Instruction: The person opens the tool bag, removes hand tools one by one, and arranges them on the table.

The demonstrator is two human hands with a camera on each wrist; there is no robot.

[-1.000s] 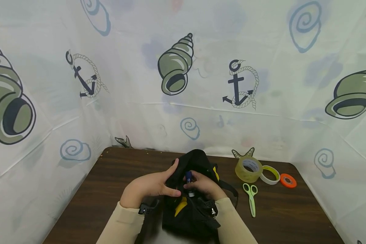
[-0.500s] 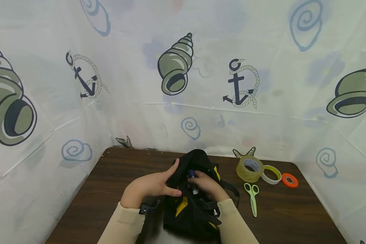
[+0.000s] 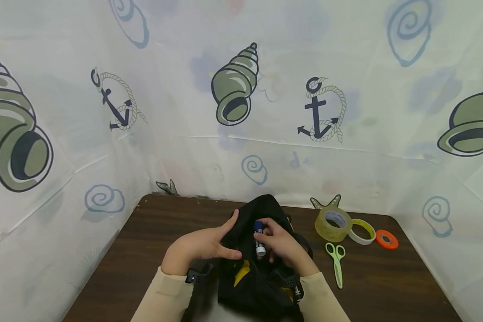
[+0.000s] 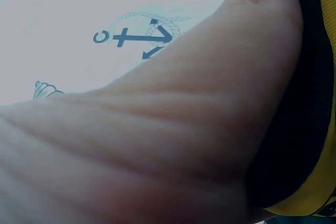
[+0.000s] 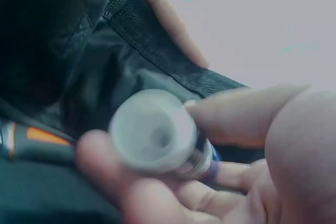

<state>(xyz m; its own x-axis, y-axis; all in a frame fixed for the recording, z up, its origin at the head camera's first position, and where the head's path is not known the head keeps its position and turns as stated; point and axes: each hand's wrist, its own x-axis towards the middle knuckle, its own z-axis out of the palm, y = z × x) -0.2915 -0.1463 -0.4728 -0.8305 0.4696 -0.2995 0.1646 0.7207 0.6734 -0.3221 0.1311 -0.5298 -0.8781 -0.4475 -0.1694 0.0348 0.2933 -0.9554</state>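
A black bag with yellow patches stands upright on the table, its mouth open toward me. My left hand grips the left edge of that mouth, thumb on the near side and a finger stretched up along the rim. In the left wrist view the skin of this hand fills most of the picture beside the bag's yellow trim. Between thumb and fingers, my right hand holds a glue stick with a blue cap and white base, at the bag's opening. The right wrist view shows its hollow round base.
To the right lie light green scissors, with a wide clear tape roll, a white-and-yellow tape roll and a small orange roll behind them. A dark item with an orange stripe shows inside the bag.
My right hand has drawn back a little to the right and up, bringing the glue stick into fuller view at the bag's mouth. My left hand keeps its hold on the rim.
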